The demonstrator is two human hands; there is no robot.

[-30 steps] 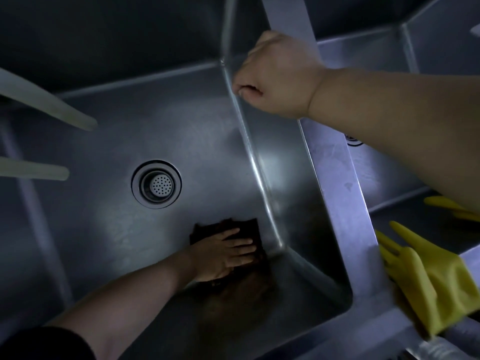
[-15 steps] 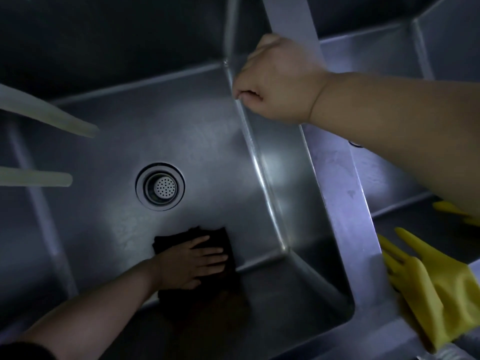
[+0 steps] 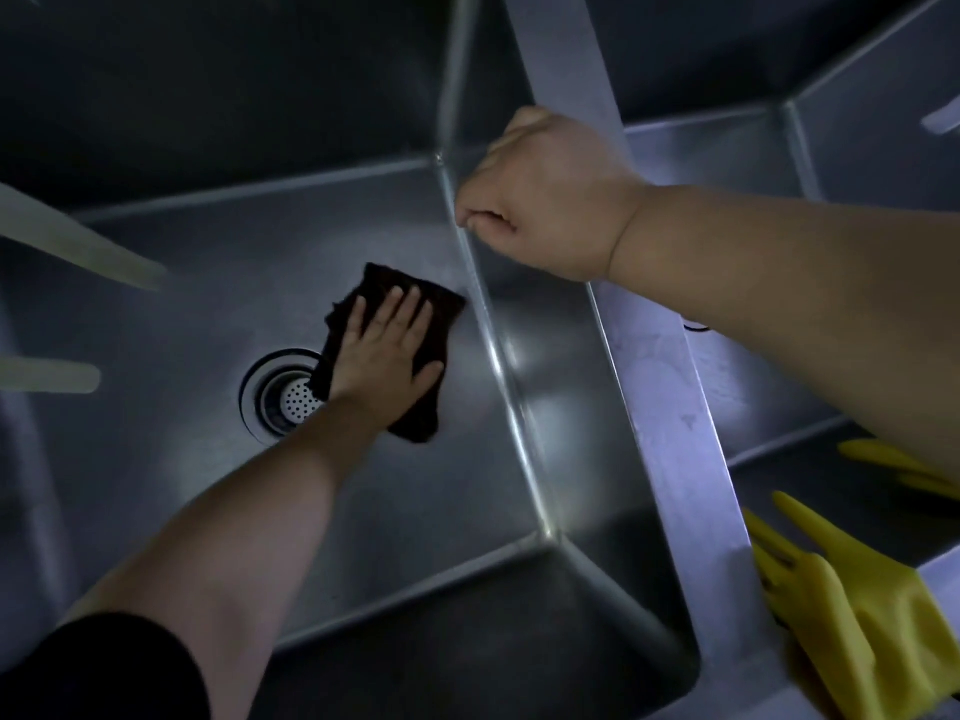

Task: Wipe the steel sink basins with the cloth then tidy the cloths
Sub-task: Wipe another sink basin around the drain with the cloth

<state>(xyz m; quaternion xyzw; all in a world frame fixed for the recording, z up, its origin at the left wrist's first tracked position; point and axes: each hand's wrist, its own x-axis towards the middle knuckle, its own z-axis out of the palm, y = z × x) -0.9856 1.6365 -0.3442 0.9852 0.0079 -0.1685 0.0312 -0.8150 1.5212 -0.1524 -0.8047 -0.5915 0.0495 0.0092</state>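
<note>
Cloth (image 3: pixel 400 324) now drainside, left hand (image 3: pixel 387 356) flat atop.

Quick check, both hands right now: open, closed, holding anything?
Left hand: open, fingers flat, pressing the dark cloth onto the basin floor.
Right hand: closed, fingers curled over the divider rim between the basins.

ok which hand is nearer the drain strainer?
Left. The left hand presses the dark cloth flat on the basin floor right beside the drain strainer. The right hand grips the divider rim, above and apart.
</note>
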